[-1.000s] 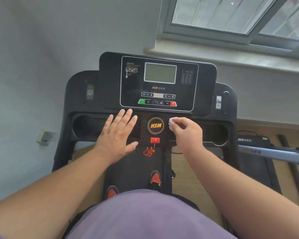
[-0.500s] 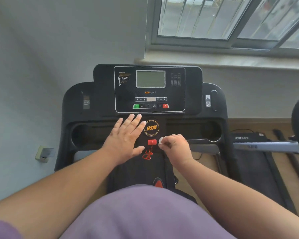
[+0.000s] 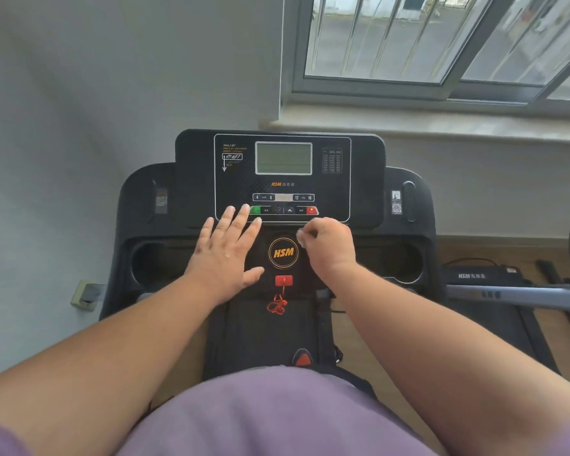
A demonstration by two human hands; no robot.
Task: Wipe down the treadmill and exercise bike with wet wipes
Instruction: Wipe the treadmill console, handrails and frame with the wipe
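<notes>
A person's left hand [image 3: 226, 255] is lying flat, fingers spread, on the treadmill console [image 3: 366, 179] while the right hand [image 3: 328, 243] is pinching a white wet wipe [image 3: 300, 236] beside the HSM logo [image 3: 283, 252].

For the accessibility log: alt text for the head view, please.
A person's right hand pinches a small white wet wipe against a black treadmill console, beside its round HSM logo. The left hand rests flat, fingers spread.
</notes>
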